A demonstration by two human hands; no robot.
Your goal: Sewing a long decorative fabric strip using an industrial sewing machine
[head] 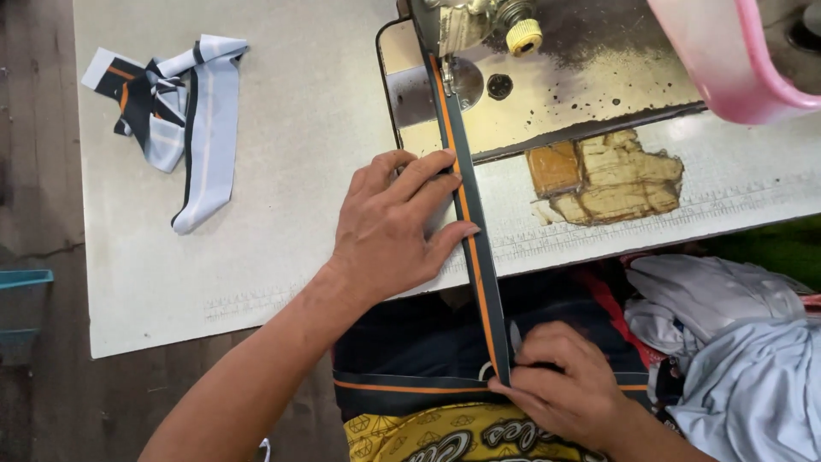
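Dark strip with orange stripe at the sewing machine.
I see the left hand (pixel 389 227) open, flat on the strip (pixel 473 235); the right hand (pixel 564 389) pinches its lower end.

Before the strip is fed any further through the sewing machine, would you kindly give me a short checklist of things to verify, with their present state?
1. Dark fabric strip with orange stripe lies straight from the presser foot to the table edge: ok.
2. Left hand presses flat beside the strip, fingertips touching it: ok.
3. Right hand pinches the strip's lower end: ok.
4. Fingers well away from the presser foot: ok.
5. Needle position and threading: cannot tell.
6. Loose grey striped fabric pieces lie apart from the strip: ok.
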